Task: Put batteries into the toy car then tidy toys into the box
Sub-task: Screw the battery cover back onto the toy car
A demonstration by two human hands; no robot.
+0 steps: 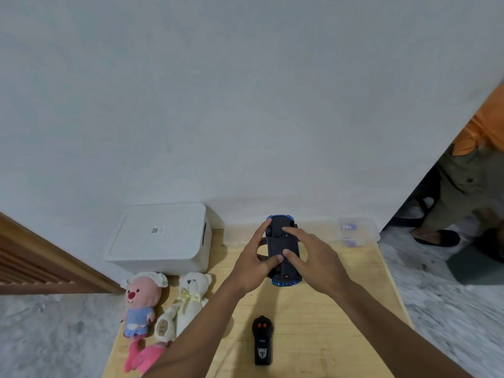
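So, early days as far as I'm judging it: the toy car (282,242) is lying belly-up near the back of the table (327,309), dark underside facing me, blue bumpers showing at both ends. The left hand (255,266) is gripping it, fingers curled round the car's left edge w/ the thumb on the near end. The right hand (313,257) is holding nothing: its fingers are spread & fairly straight, w/ forefinger and thumb tips touching the underside, prob. working at the battery cover. I can't tell whether that cover is on or off, nor whether any cells are in yet. Nothing is looking tidied: the white box (161,238) is sitting at the back left w/ its lid on, the pink plush (139,304) and white bear (188,298) are lying side by side just in front of it, and the black remote (262,341) is lying near the front edge, approx. between the forearms. A clear tub (357,231) at the back right corner is holding blue bits, poss. batteries, too blurred to say. Table is pale wood, pushed against a plain white wall; grey mottled floor either side, a slatted wooden panel (41,263) at left, & another person (471,173) in an orange top is standing at right.
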